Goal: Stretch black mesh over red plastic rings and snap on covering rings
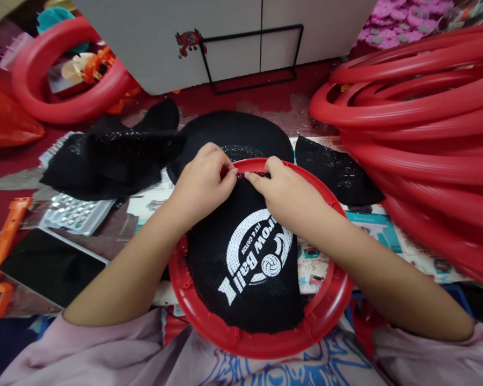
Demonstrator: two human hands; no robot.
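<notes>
A red plastic ring (332,316) rests near my lap, tilted against the table edge. Black mesh fabric (209,262) with white printed lettering and a ball picture covers most of its opening; on the right side a gap shows through. My left hand (207,182) pinches the fabric's edge at the ring's far side. Close beside it, my right hand (287,190) has its thumb and fingers closed on the same edge, near the rim. The exact grip under the right fingers is partly hidden.
Black fabric pieces lie behind the ring (237,128), at left (112,161) and at right (334,171). Stacked red rings (418,118) crowd the right. A calculator (76,212), a dark tablet-like slab (52,265) and an orange plastic piece (4,252) are at left. A white box (225,48) stands behind.
</notes>
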